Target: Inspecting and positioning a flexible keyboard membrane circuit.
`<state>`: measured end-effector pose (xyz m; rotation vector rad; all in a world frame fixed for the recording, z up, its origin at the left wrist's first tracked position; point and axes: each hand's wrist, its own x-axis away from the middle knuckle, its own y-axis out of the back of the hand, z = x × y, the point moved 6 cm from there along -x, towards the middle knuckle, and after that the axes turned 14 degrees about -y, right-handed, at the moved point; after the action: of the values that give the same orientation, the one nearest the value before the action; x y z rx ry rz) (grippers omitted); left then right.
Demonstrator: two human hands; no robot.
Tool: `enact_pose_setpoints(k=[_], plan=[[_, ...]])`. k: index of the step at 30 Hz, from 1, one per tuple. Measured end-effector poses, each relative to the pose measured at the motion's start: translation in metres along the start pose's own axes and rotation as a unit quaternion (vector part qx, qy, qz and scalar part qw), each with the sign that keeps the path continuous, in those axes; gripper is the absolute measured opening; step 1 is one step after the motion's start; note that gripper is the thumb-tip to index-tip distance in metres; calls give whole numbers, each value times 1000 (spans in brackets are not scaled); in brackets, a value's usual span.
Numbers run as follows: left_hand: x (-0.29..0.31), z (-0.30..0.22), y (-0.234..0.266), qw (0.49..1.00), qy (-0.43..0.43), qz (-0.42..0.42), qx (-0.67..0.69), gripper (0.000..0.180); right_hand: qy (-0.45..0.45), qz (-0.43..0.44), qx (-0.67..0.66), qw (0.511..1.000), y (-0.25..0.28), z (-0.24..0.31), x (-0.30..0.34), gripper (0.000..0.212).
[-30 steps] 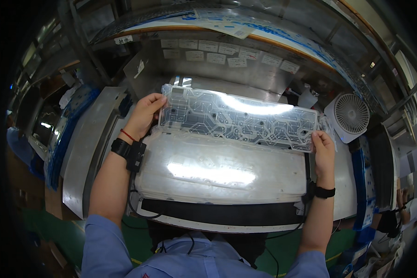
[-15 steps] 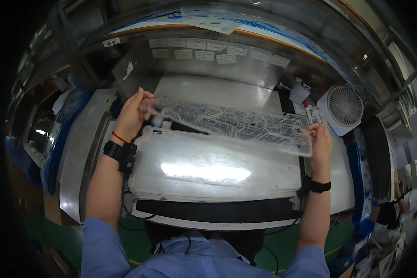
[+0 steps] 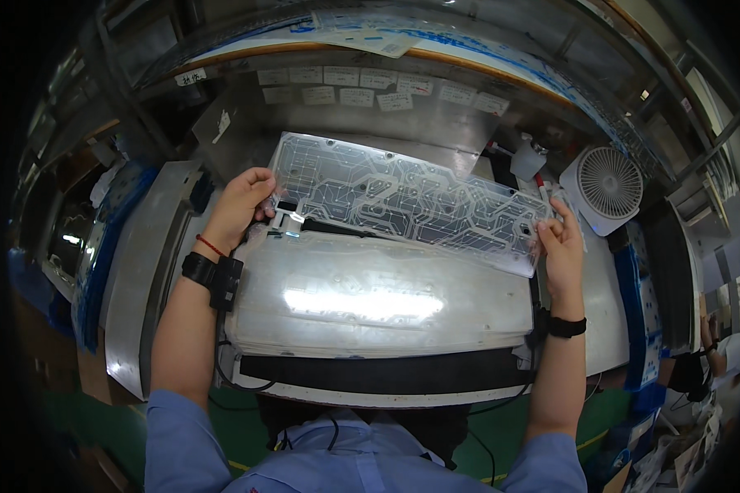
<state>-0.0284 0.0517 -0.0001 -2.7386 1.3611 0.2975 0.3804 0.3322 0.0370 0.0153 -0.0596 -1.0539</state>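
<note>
A clear circuit film (image 3: 411,205), long and printed with pale branching traces, is stretched between my two hands over the far part of the bench. My left hand (image 3: 243,205) is closed on its left edge, fingertips partly hidden. At the opposite end, my right hand (image 3: 562,246) pinches the right edge between thumb and fingers. Nearer to me lies a stack of similar clear sheets (image 3: 370,271), with a bright light reflection across its top. Beside my left fingers sits a small shiny metal piece (image 3: 288,222) at the stack's far left corner.
A white fan (image 3: 610,181) stands at the far right, with a small translucent bottle (image 3: 529,163) near it. Paper labels (image 3: 378,78) line the metal back panel. Metal plates flank the work area, and a black cable (image 3: 251,386) hangs at the front left.
The circuit film has tilted from a nearly edge-on, blurred pose to show its broad face, its far edge now higher in view. My hands keep hold of both ends.
</note>
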Motion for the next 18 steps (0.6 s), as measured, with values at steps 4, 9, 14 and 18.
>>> enact_pose_setpoints(k=[4, 9, 14, 18], plan=[[-1, 4, 5, 999, -13, -15, 50, 14, -2, -7, 5, 1000, 2, -3, -3, 45], [-3, 12, 19, 994, -6, -58, 89, 24, -29, -25, 40, 998, 0, -1, 0, 42], [-2, 6, 12, 986, 0, -107, 125, 42, -61, 15, 102, 993, -2, -12, -2, 34], [0, 8, 14, 987, 14, -95, 129, 46, -87, 123, 161, 975, -19, -16, 6, 39]])
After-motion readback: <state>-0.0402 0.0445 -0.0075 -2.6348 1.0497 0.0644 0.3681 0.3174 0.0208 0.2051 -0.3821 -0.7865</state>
